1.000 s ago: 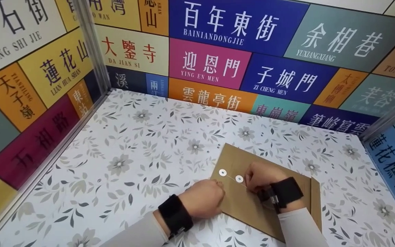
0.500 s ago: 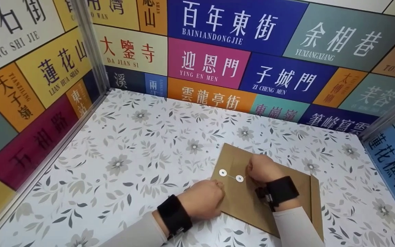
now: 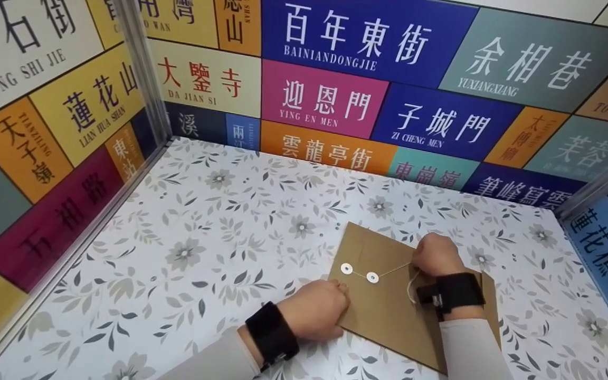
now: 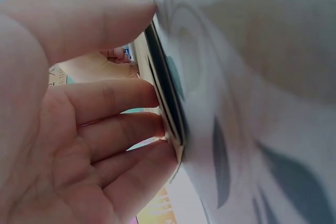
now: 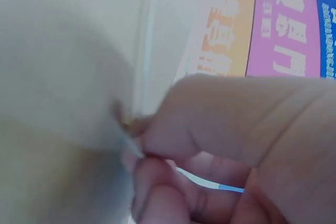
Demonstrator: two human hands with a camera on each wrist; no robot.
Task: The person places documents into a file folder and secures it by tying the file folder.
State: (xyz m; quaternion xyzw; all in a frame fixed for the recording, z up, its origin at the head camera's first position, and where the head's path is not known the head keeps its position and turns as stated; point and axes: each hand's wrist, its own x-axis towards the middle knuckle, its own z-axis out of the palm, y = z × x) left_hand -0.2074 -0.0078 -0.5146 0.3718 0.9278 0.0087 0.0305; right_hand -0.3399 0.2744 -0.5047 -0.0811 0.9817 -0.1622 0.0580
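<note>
A brown kraft paper string-tie envelope [image 3: 383, 306] lies on the table, with two white round buttons near its left side. In the head view, a thin string [image 3: 396, 271] runs from the buttons up to my right hand [image 3: 437, 255]. That hand pinches the string between thumb and fingers, and a loose end hangs below it. In the right wrist view, the string [image 5: 134, 145] is blurred at the fingertips. My left hand [image 3: 315, 310] rests at the envelope's left edge. The left wrist view shows the thumb and fingertips [image 4: 167, 153] pressing on the envelope's edge.
White tabletop [image 3: 219, 232] with a grey floral print surrounds the envelope. Upright panels [image 3: 325, 100] with coloured street-name signs stand at the back and both sides. A black band [image 3: 272, 332] is on each wrist.
My right hand has moved right and a little away from the buttons, drawing the string out in a longer taut line. My left hand has stayed at the envelope's edge.
</note>
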